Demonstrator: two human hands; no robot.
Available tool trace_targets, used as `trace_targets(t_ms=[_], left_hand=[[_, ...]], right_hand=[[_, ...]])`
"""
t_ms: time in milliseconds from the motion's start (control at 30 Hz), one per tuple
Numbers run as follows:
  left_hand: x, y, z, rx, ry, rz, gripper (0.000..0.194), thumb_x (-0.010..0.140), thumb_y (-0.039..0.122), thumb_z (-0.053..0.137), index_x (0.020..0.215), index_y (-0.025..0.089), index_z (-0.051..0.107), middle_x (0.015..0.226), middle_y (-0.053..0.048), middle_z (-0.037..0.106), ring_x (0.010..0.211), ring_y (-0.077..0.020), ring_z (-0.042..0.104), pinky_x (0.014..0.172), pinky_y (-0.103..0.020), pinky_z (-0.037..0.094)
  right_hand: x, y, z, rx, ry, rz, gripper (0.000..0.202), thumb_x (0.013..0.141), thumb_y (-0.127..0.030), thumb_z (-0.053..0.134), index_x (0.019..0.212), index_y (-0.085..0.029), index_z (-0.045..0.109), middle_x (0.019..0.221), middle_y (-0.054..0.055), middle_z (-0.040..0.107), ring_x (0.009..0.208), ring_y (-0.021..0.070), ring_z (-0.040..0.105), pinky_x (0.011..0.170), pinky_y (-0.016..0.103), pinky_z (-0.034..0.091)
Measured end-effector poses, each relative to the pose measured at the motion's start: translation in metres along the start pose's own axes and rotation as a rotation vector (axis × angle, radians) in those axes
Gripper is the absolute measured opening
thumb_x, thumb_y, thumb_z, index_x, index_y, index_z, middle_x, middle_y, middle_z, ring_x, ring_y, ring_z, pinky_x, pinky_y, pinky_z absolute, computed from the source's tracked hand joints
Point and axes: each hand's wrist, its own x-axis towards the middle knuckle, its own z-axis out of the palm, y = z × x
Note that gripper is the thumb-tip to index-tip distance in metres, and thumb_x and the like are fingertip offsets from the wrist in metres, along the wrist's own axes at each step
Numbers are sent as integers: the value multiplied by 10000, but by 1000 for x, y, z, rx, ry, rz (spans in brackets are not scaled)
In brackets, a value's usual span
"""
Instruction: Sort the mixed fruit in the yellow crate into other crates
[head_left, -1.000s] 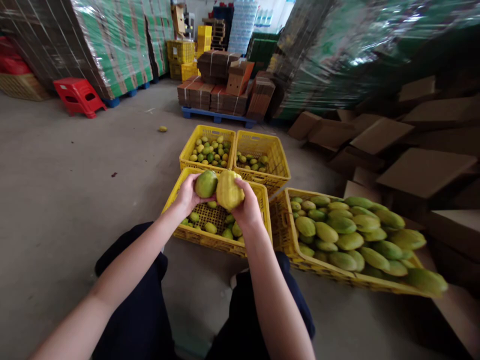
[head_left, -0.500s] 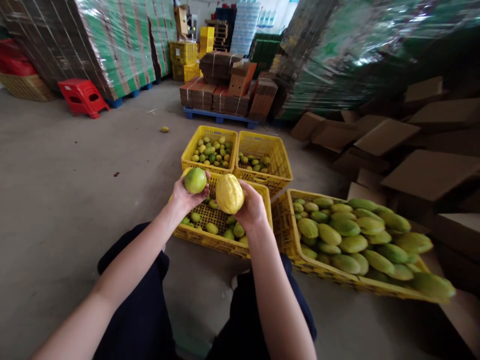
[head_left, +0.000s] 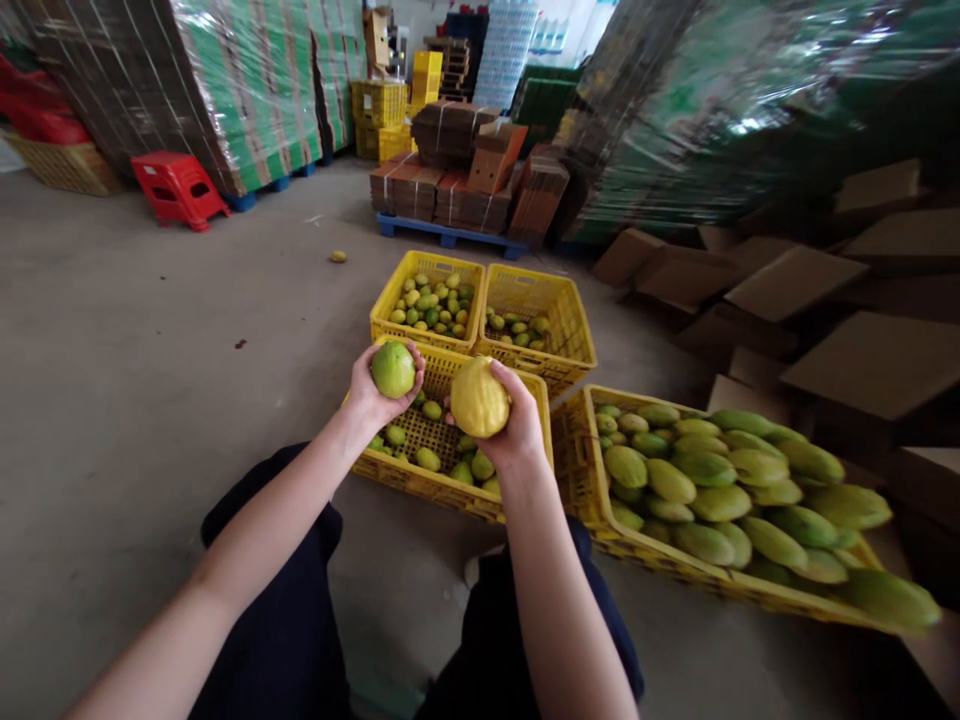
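Observation:
My left hand [head_left: 373, 396] cups a smooth, round green fruit [head_left: 393, 369] in its palm, the fingers curled round the far side. In my right hand [head_left: 520, 428] is a larger, pale yellow fruit [head_left: 480, 398] with a lumpy, ribbed skin, gripped with the thumb on top. Both fruits are held apart from each other, above a yellow plastic crate [head_left: 457, 494] between my knees and the crates behind it. Several smaller green-yellow fruits [head_left: 428, 459] lie in the bottom of that crate, partly hidden by my hands and forearms.
Two yellow crates stand behind: the left one [head_left: 384, 322] with many small fruits, the right one [head_left: 574, 325] with fewer. A crate [head_left: 600, 505] heaped with long green-yellow fruits is at right, beside loose cardboard [head_left: 870, 365]. One fruit [head_left: 339, 257] and a red stool [head_left: 180, 190] are on the floor.
My right hand has moved slightly right and down with the yellow fruit, which is turned a little, widening the gap to the green one. The view has shifted slightly left.

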Motion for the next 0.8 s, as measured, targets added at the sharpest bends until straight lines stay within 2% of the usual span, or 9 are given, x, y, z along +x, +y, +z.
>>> trace_targets(t_ms=[133,300,400,500,600,800], left_hand=[[0,-1,-1,33,-12,28,466,829,273,457,1216,97,646,709,-79,723,630,-199,698,558,-269,562],[5,-3,-2,-30,73,48,440,838,277,452,1214,137,635,737,-79,724,622,-194,687,557,-278,562],[8,-3,-2,-60,116,46,441,889,283,414,1253,130,609,771,-90,715,661,-197,697,575,-279,583],[9,-2,-2,-43,139,32,441,906,293,432,1272,104,589,804,-113,699,708,-208,696,599,-285,606],[9,-1,-2,-8,138,3,454,891,301,488,1274,75,577,838,-135,685,729,-213,684,588,-272,608],[7,-2,0,16,127,-19,459,885,296,482,1261,54,581,846,-148,673,676,-197,656,520,-246,590]], right_hand=[[4,2,-5,77,5,24,189,764,-390,677,810,-208,663,708,40,733,697,235,735,628,363,634],[13,6,-13,131,35,85,289,865,-443,509,846,-197,659,700,85,741,592,209,694,527,320,593],[15,4,-18,107,-32,95,298,902,-440,468,882,-204,650,724,94,758,568,199,681,484,298,584],[13,1,-19,69,-126,163,343,917,-480,488,986,-192,659,778,111,773,631,219,721,457,288,596],[7,-1,-14,56,-154,218,379,911,-489,544,1083,-175,667,813,111,782,729,238,759,526,302,651],[1,1,-6,111,-118,215,239,900,-368,620,1036,-183,687,825,76,791,756,210,777,621,265,676]])
